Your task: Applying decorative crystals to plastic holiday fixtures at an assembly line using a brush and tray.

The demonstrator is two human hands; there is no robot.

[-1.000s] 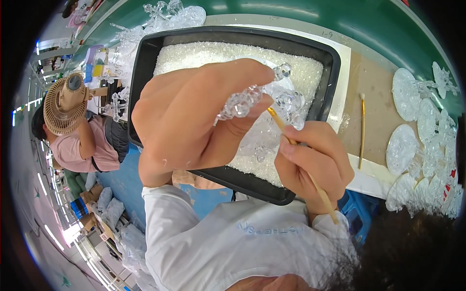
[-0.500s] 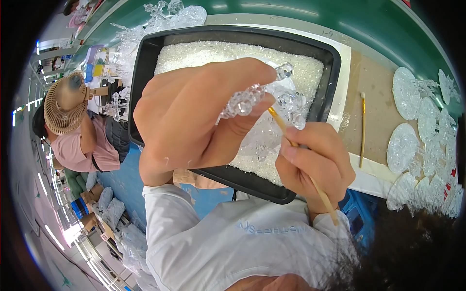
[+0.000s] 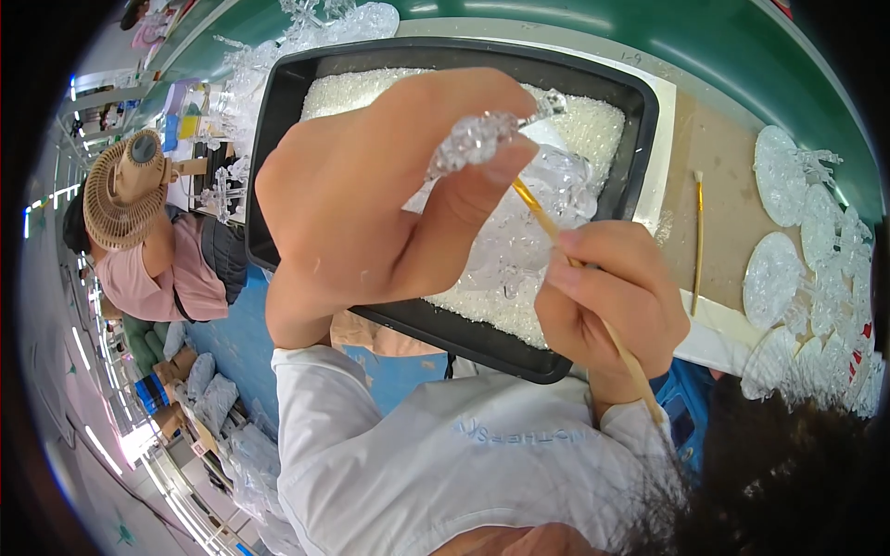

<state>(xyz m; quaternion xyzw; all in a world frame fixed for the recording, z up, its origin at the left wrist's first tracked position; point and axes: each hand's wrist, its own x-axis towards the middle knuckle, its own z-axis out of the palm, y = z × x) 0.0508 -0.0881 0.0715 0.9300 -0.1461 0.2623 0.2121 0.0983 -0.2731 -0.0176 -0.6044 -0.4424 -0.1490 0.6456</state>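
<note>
My left hand (image 3: pixel 371 185) is closed round a clear, lumpy plastic ornament (image 3: pixel 475 141), pinched between thumb and fingers. More clear rounded parts (image 3: pixel 567 176) show behind and below the fingertips; whether they belong to the same piece I cannot tell. My right hand (image 3: pixel 616 301) grips a thin wooden-handled paintbrush (image 3: pixel 632 371) like a pen. The brush's yellowish ferrule points up toward the left thumb, and its tip is hidden there. Both hands are over a black tray (image 3: pixel 640 167) of white, glittery granules (image 3: pixel 598 130).
A second brush (image 3: pixel 698 241) lies on the brown board (image 3: pixel 718 167) to the right. Several clear ornaments with round bases (image 3: pixel 774 278) stand farther right, with others (image 3: pixel 348 28) behind the tray. At left is a person in pink (image 3: pixel 148 278) beside a beige fan (image 3: pixel 120 199).
The ornament in my left hand has tilted and risen slightly, with its fingertips moving up. My right hand has shifted a little to the right and up with the brush.
</note>
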